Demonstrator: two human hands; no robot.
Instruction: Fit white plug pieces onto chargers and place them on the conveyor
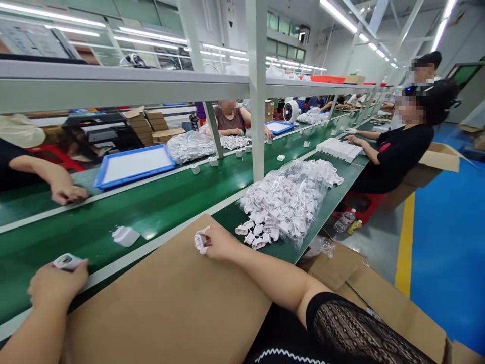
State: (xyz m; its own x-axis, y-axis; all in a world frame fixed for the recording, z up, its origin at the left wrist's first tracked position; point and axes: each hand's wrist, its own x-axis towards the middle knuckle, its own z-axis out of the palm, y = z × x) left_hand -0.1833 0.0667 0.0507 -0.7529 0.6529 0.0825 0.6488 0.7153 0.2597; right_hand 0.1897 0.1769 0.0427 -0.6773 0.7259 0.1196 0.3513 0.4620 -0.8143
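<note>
Here I am, left hand point(56, 290) curled around a white block point(68, 261) by the green belt point(159, 202), thumb and fingers closed on its sides, its slotted end facing up. My right hand point(222, 245) has a thin white piece point(202, 241) in a narrow pinch over the brown cardboard point(170, 298), and that's the shakier hold! Only the fingertips have it, so a careless squeeze could tip it or make it spring loose. On the left, a loosening thumb could let the smooth block drop onto the belt. Another white block point(126, 235) lies between my hands, out on the belt; a wide sweep of my left could knock it askew. Over on my right, loose white pieces point(258, 235) lie outside the clear bag point(293, 202), close to the table edge, and a brush from my forearm could send some over. Whether the belt is running, I can't tell.
</note>
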